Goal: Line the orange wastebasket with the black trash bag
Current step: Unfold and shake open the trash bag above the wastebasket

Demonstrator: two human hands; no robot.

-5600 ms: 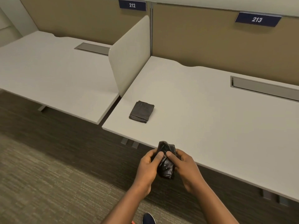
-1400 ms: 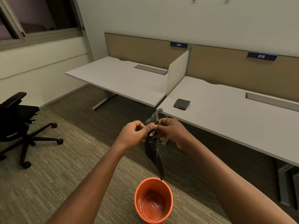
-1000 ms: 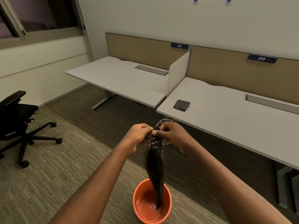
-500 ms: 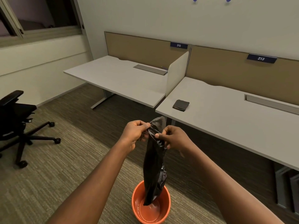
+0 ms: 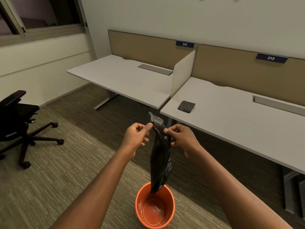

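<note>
- The left hand and the right hand were raised side by side, each pinching the top edge of the black trash bag between thumb and fingertips, with the other fingers curled in.
- The bag hung straight down from the two pinches as a narrow, crumpled strip, a wisp of its top edge sticking up above the hands.
- Its lower end reached the far rim of the orange wastebasket, which stood upright on the carpet directly below the hands.
- Two white desks stood along tan partitions, with a folded dark cloth lying on the nearer desk.
- A black office chair stood on the left, partly cut off by the frame edge.
- Whether the bag's tip touched the basket's inside could not be made out.
</note>
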